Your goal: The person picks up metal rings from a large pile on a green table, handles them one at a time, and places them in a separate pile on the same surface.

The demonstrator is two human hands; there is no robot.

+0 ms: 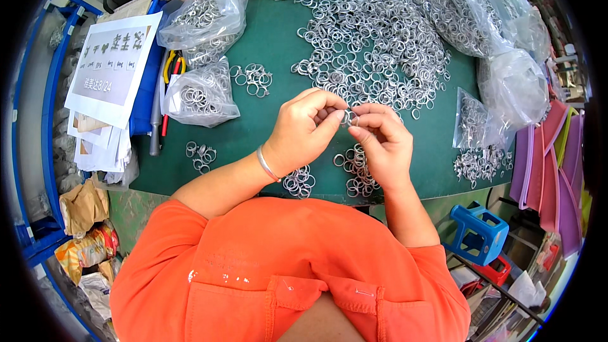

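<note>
Over the green table (272, 44), my left hand (306, 128) and my right hand (383, 142) meet, fingertips almost touching. A small silver metal ring (348, 118) is pinched between them, with fingers of both hands on it. Past my hands spreads a large loose pile of silver rings (380, 44). Close to the table's near edge lie two small heaps of rings, one heap (299, 183) by my left wrist and another heap (360, 174) beside my right hand. Smaller clusters of rings (253, 80) sit farther left.
Clear plastic bags of rings stand at left (201, 95) and far right (468, 19). Pliers (170, 66) and a screwdriver lie beside printed papers (111, 69) and a blue bin. A blue stool (476, 233) stands below the table's right edge. Blue shelving (47, 120) borders the left.
</note>
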